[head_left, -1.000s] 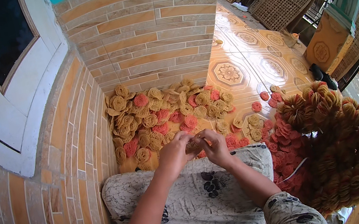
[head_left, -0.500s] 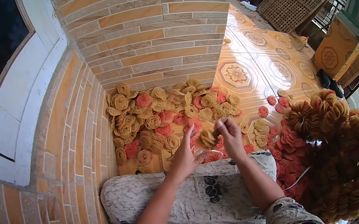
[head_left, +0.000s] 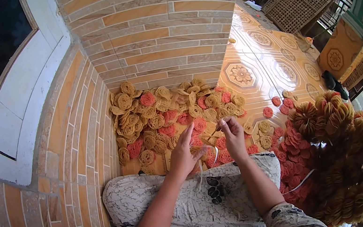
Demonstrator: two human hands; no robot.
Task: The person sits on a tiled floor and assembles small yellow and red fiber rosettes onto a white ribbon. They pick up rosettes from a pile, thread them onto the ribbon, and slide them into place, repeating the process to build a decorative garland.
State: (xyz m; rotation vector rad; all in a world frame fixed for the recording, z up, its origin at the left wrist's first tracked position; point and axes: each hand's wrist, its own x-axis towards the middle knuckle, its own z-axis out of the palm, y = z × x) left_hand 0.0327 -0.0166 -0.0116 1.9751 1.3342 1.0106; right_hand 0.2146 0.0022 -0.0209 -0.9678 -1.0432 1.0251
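Observation:
My left hand (head_left: 182,156) is in front of my lap, fingers stretched upward and thumb apart. A narrow white strip (head_left: 217,154) bends out beside its thumb, and another length hangs over my lap. Some tan mesh shows between that thumb and fingers, partly hidden. To its right, my right hand (head_left: 235,137) has thumb and forefinger pinched on something thin and dark tan, too small to name. Beneath both hands lie tan mesh rosettes (head_left: 146,157) and coral-pink rosettes (head_left: 199,125), heaped on the floor up to the wall.
At my right stands a large bundle of stacked tan rosettes (head_left: 341,159), with a pile of coral rosettes (head_left: 295,157) beside it. A tiled wall (head_left: 146,43) bounds the far side. A white door (head_left: 25,119) is on the left. Woven lattice panels (head_left: 299,0) lean at the far right.
The tan rosette held up between my hands by the right fingers no longer shows there. The white strip is more visible, looping between the hands and hanging over my lap. The view has shifted slightly.

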